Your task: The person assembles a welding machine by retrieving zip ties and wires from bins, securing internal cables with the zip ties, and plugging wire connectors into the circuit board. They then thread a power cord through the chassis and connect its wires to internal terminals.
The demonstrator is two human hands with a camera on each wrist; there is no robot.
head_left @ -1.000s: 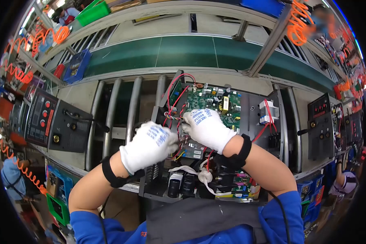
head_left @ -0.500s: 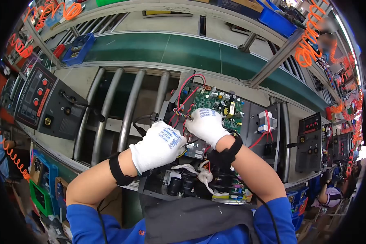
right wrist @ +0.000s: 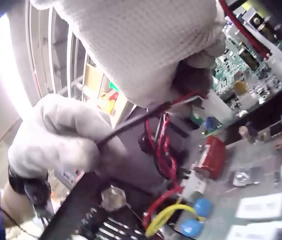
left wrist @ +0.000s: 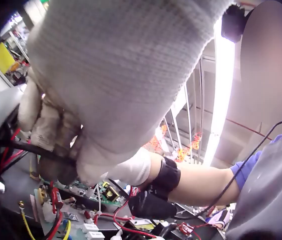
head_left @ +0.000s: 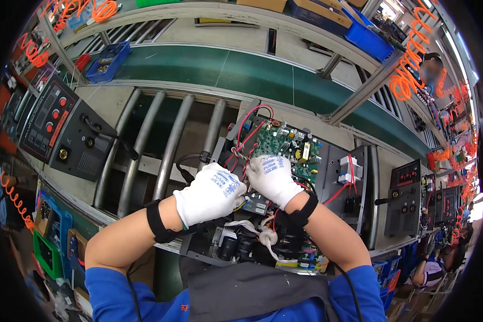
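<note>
Both hands wear white knit gloves over an opened device chassis (head_left: 333,185). My left hand (head_left: 212,194), at the chassis's left side, grips a thin black cable (left wrist: 31,148) between curled fingers and thumb. In the right wrist view the black cable (right wrist: 131,122) stretches across to my right hand (head_left: 276,181). The right fingertips pinch it near its end, where thin red and white wires (right wrist: 193,96) come out beside a white connector (right wrist: 216,107). A green circuit board (head_left: 284,140) lies just beyond the right hand. Twisted red and black wires (right wrist: 166,150) hang below the cable.
The chassis sits on metal rollers (head_left: 174,145). A finished-looking device (head_left: 72,129) stands at left, another (head_left: 405,198) at right. A green belt (head_left: 198,64) runs behind, with a blue bin (head_left: 108,61) on it. A slanted metal post (head_left: 365,88) rises behind the chassis.
The head view has shifted, so the chassis sits slightly differently. A black cable with a plug now shows left of the left hand. Both hands stay close together over the chassis.
</note>
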